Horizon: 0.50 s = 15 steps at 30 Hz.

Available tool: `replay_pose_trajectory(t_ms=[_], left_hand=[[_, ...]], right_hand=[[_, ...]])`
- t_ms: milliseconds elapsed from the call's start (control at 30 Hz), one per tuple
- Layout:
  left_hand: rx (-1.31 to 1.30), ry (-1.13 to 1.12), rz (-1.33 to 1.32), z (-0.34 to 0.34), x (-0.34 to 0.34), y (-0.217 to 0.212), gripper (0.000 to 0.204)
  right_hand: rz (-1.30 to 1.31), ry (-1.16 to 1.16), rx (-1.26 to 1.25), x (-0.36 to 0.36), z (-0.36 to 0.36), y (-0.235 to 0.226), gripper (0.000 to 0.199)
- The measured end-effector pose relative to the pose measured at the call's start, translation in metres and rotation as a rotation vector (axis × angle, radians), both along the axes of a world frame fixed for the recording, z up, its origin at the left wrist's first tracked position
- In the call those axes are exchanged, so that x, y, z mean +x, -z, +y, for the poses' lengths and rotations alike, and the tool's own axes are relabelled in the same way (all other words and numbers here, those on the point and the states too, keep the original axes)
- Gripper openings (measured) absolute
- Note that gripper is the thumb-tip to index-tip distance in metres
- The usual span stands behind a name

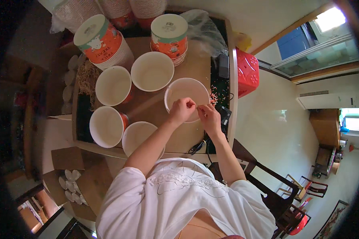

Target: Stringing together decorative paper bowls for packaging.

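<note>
My left hand (182, 110) and my right hand (210, 118) meet fingertip to fingertip above an open white bowl (183, 88). Both are closed in a pinch. Whatever lies between the fingertips is too small to make out. To the left of that bowl stand more open paper buckets with white insides: one farther back (152, 71), one at its left (113, 85), one nearer me (106, 126). Another bucket (137, 135) is partly hidden behind my left forearm. Small pink and white bits (214, 95) lie scattered just right of the bowl.
Upside-down stacks of orange printed buckets (105, 44) stand at the back of the table (175, 148), beside clear plastic wrap (205, 32). Shredded brown paper (88, 77) lies at the left. A black cable (196, 148) and a red stool (246, 71) are at the right.
</note>
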<state>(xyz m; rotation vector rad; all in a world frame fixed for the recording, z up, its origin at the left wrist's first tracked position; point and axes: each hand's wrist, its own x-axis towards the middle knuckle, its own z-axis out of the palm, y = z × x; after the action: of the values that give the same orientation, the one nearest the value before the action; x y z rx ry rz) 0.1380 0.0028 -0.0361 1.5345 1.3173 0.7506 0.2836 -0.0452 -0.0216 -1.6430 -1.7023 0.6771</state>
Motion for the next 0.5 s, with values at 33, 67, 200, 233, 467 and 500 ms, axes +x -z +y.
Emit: replay_pose_trajectory(t_ms=[33, 67, 200, 233, 467, 500], left_hand=[[0.001, -0.002, -0.003, 0.0, 0.0, 0.0, 0.008], [0.0, -0.002, -0.002, 0.0, 0.0, 0.001, 0.008], [-0.028, -0.02, -0.014, 0.0, -0.001, 0.006, 0.009], [-0.032, -0.016, -0.015, 0.0, 0.0, 0.005, 0.009], [-0.023, -0.001, -0.001, 0.0, 0.0, -0.005, 0.009], [-0.021, 0.001, 0.0, 0.0, 0.0, -0.004, 0.009]], right_hand=[[-0.027, 0.004, 0.009, -0.001, 0.0, -0.002, 0.016], [-0.026, 0.003, 0.008, -0.003, 0.0, -0.006, 0.016], [0.064, 0.033, -0.061, -0.004, 0.0, -0.008, 0.008], [0.028, 0.012, -0.006, -0.003, 0.001, -0.007, 0.008], [-0.067, 0.012, 0.062, -0.001, -0.003, -0.002, 0.01], [-0.042, 0.011, 0.045, -0.001, -0.003, -0.003, 0.01]])
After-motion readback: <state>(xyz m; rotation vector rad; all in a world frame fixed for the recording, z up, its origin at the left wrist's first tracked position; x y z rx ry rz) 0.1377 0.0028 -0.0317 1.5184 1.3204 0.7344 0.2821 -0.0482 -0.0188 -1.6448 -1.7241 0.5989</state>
